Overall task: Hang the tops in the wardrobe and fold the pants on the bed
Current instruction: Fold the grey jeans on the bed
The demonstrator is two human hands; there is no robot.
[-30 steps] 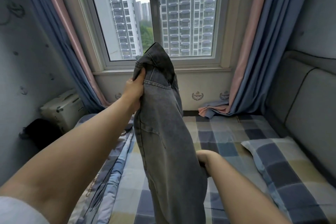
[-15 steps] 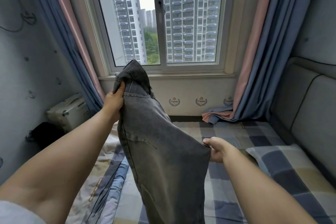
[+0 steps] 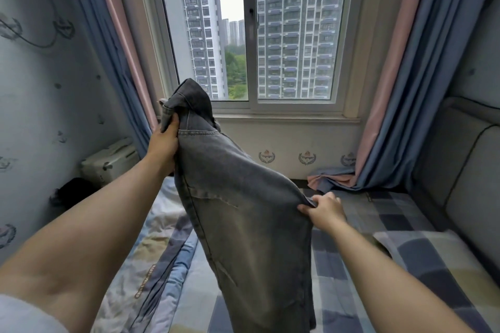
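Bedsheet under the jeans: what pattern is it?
Checked, in blue, grey and pale yellow squares; bedsheet shows best in the head view.

curtained window (image 3: 270, 35), padded headboard (image 3: 465, 170)

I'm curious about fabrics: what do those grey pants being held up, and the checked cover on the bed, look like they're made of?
The grey pants look like washed denim: matte, faded in patches, with stitched seams and a thick waistband that the left hand grips; the right hand pinches an edge. The checked bed cover seems a soft woven cloth, perhaps cotton; I cannot tell for sure.
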